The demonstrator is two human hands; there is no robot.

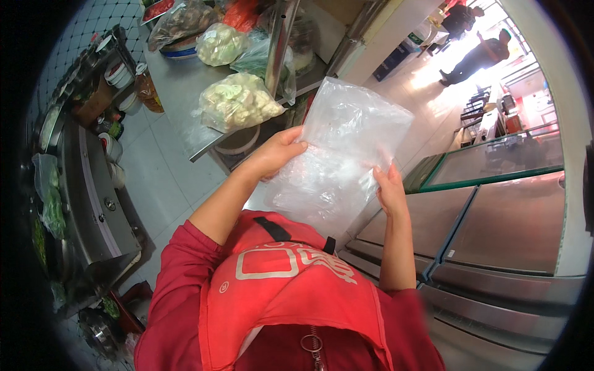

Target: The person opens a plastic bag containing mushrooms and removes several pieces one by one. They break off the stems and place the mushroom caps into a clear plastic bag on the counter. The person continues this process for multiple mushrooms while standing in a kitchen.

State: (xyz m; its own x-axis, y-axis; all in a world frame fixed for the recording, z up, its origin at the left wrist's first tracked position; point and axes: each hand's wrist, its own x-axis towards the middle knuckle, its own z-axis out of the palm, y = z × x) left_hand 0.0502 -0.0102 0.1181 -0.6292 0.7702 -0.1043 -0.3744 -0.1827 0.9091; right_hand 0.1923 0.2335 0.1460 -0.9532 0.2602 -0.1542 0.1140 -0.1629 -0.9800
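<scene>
A clear plastic bag (343,120), wide and wrinkled, is spread between my two hands in front of the red apron (297,292). My left hand (283,148) pinches its left edge between thumb and fingers. On the opposite edge, my right hand (389,185) grips the plastic with the thumb towards me. Beyond my left hand, a bag of cauliflower florets (239,103) lies at the corner of a steel table (171,92). A second bag of pale vegetables (222,44) sits behind it.
A steel post (280,46) rises by the table. Steel refrigerator doors (506,222) stand at the right, below a green-edged glass top (501,157). At the left are a steel cabinet (102,195) and an oil jug (148,90). Two people (482,55) are far off, upper right.
</scene>
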